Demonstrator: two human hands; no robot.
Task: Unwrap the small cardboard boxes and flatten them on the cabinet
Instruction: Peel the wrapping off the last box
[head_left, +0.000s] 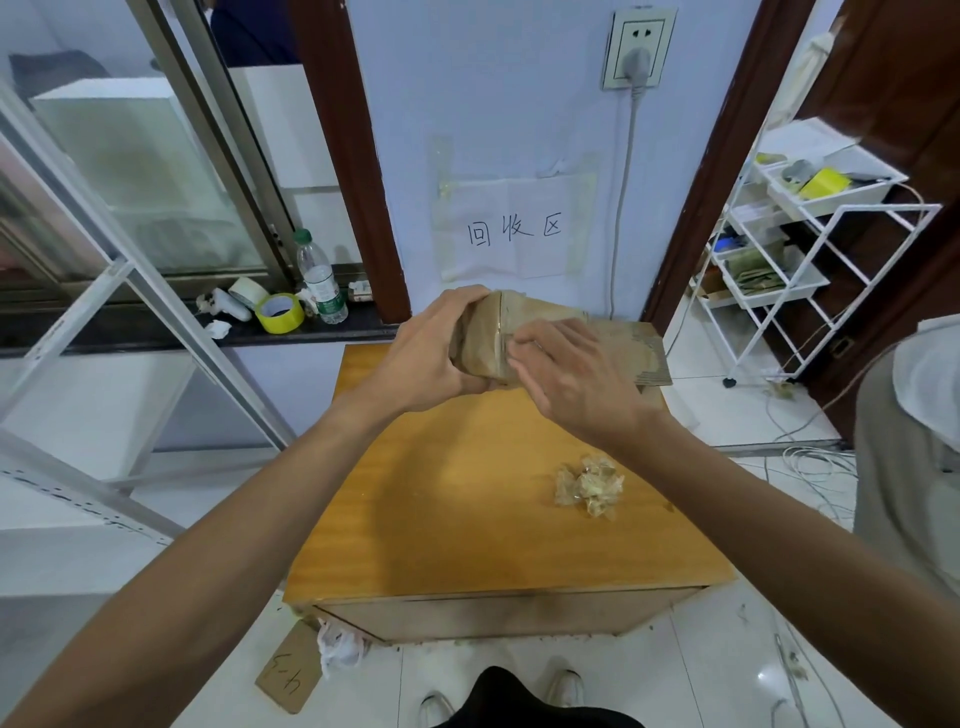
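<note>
Left hand (431, 353) grips box (485, 338); right hand (576, 379) hides its middle.

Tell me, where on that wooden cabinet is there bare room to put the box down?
The cabinet top is bare across its left half and middle, down to the front edge. The right side is tighter: a wad of tape lies there, and flattened cardboard fills the far right corner. The left hand and right hand hold the box over the far edge.
</note>
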